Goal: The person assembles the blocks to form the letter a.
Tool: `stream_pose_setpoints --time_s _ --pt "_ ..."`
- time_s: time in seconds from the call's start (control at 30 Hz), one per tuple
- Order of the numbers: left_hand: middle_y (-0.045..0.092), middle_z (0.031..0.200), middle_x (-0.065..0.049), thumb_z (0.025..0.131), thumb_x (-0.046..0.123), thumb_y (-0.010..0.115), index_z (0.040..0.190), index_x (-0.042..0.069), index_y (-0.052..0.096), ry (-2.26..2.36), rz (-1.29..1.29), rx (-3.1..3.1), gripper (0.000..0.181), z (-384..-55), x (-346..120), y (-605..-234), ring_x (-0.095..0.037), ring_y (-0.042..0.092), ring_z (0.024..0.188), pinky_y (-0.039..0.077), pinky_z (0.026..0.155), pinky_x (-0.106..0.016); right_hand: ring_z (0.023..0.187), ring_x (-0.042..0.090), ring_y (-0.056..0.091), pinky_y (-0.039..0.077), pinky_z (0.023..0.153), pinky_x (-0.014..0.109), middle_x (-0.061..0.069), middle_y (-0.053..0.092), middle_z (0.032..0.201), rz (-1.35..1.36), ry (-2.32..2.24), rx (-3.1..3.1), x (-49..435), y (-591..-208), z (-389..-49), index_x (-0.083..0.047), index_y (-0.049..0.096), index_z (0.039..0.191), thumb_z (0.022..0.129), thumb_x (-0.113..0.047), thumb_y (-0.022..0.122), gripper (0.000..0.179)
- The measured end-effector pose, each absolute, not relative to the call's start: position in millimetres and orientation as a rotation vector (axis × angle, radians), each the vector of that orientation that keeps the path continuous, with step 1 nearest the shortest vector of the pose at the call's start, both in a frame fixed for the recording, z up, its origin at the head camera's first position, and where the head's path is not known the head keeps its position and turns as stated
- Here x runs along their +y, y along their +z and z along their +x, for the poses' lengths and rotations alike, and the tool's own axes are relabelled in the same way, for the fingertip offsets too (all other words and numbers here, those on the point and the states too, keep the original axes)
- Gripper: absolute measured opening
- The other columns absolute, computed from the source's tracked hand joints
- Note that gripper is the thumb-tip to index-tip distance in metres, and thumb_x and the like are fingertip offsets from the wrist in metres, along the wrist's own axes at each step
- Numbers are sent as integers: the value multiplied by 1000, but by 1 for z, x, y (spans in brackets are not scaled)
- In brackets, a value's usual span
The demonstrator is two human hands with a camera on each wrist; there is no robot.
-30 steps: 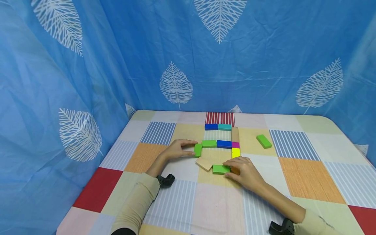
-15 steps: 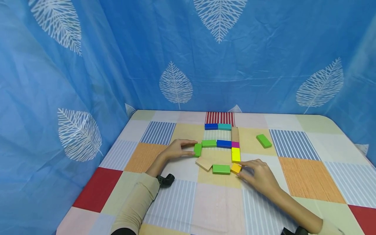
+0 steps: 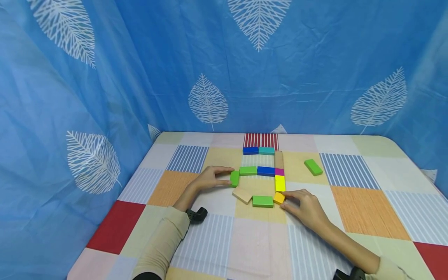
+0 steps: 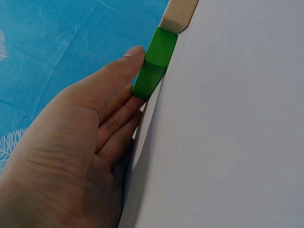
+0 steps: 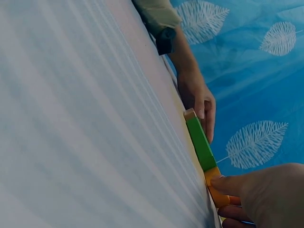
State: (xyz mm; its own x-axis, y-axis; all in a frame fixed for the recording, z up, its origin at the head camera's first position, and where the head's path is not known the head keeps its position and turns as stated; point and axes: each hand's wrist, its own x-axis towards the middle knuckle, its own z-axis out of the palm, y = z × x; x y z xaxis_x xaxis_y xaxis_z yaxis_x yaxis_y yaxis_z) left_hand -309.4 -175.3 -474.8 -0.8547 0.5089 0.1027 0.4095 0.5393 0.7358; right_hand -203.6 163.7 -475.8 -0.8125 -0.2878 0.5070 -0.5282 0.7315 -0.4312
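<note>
In the head view my left hand [image 3: 211,178] holds an upright-running green block [image 3: 235,178] at the left of a block outline, thumb and fingertips at its side. The left wrist view shows the thumb on that green block [image 4: 156,59], its fingers partly behind it. My right hand [image 3: 308,208] pinches a small orange block [image 3: 279,198] between thumb and index finger. The orange block sits slightly turned, right at the lower end of a yellow block [image 3: 280,183] and the right end of another green block [image 3: 263,201]. In the right wrist view the thumb lies on the orange block [image 5: 212,179].
A slanted bare-wood block [image 3: 242,195] lies lower left. Above are a green block [image 3: 248,170], blue block [image 3: 266,171], magenta block [image 3: 279,172], wooden block [image 3: 278,158], and a blue-teal pair at the top. A loose green block [image 3: 313,167] lies to the right on the patchwork cloth.
My right hand has moved off the lower green block's right end, uncovering the orange block, and shifted it slightly up toward the yellow block. The left hand stays put.
</note>
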Motion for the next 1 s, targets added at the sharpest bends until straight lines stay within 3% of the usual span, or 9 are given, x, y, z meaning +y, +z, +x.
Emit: stream_pose_setpoints --time_s 1.0 --pt "56 128 2 77 37 74 126 20 59 1236 799 2627 54 -311 -175 -477 -14 47 121 36 102 -30 84 19 60 52 72 39 2 69 90 611 814 -2520 164 -478 -206 -5 72 97 66 -21 83 36"
